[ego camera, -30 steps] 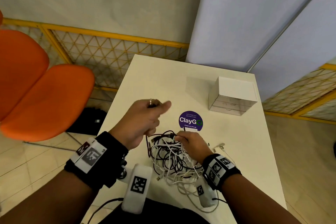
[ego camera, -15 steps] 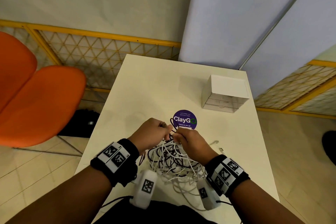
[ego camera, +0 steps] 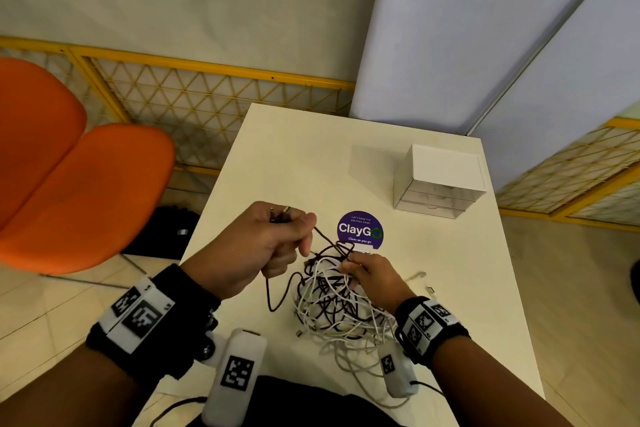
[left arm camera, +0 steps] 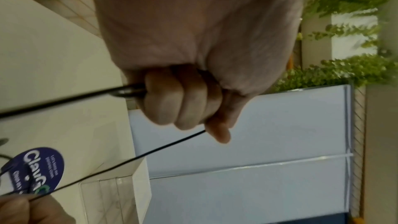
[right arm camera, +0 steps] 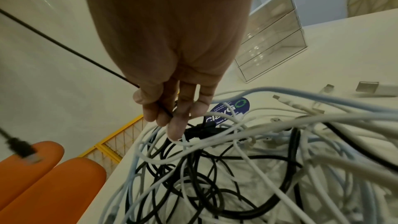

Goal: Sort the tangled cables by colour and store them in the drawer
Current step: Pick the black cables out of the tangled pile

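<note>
A tangle of black and white cables [ego camera: 332, 305] lies on the white table [ego camera: 294, 156] near its front edge. My left hand [ego camera: 277, 243] is raised left of the pile, fist curled round a black cable [ego camera: 323, 237] whose plug ends stick out above the fist; the strand runs taut down to the tangle. In the left wrist view the fist [left arm camera: 185, 108] grips the black cable [left arm camera: 64, 101]. My right hand [ego camera: 367, 270] rests on the pile's far side. Its fingertips [right arm camera: 170, 115] pinch a black strand [right arm camera: 64, 47] at the tangle [right arm camera: 215, 168]. The small drawer unit [ego camera: 440, 184] stands shut at the back right.
A round purple ClayGo sticker [ego camera: 360, 230] sits just beyond the hands. Loose white plug ends [ego camera: 420, 276] lie right of the pile. An orange chair [ego camera: 69, 184] stands left of the table, a yellow lattice fence [ego camera: 207, 104] behind it. Bare tabletop stretches behind the sticker.
Half a second ago both hands met at the far edge of the tangle. The left hand has since risen up and to the left, drawing the black cable taut.
</note>
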The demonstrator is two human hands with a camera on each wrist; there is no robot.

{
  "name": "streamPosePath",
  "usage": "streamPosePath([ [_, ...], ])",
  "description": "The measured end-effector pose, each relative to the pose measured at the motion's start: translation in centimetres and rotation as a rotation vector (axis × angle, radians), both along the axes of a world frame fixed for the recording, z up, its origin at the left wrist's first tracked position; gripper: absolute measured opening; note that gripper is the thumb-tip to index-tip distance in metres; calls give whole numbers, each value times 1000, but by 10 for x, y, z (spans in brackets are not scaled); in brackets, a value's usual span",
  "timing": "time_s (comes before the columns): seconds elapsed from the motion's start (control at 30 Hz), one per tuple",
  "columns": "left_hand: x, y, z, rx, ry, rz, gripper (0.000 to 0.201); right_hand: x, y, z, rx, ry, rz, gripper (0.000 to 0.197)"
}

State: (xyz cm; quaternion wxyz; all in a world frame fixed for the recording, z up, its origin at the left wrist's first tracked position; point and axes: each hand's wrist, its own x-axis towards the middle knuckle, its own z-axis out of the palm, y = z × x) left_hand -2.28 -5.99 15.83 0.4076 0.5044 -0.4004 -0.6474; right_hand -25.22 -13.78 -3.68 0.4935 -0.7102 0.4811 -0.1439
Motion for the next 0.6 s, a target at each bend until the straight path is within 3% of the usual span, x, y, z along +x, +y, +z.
streamPosePath([
  [0.1,6,4,-3,38,158,59,37,0,-2,-6,27,32,-7,34],
  [0.2,6,5,-7,45,199,101,28,1,0,-9,-27,74,3,32],
  [0.37,-6,-3,-26,100,25,141,18,8,2,3,-240,144,78,24],
  [0.5,-25,-13,-56,183,-74,112,24,12,8,13,-340,130,109,24],
  [0.6,-39,-22,-79,208,-286,75,26,12,14,21,-386,122,122,29],
])
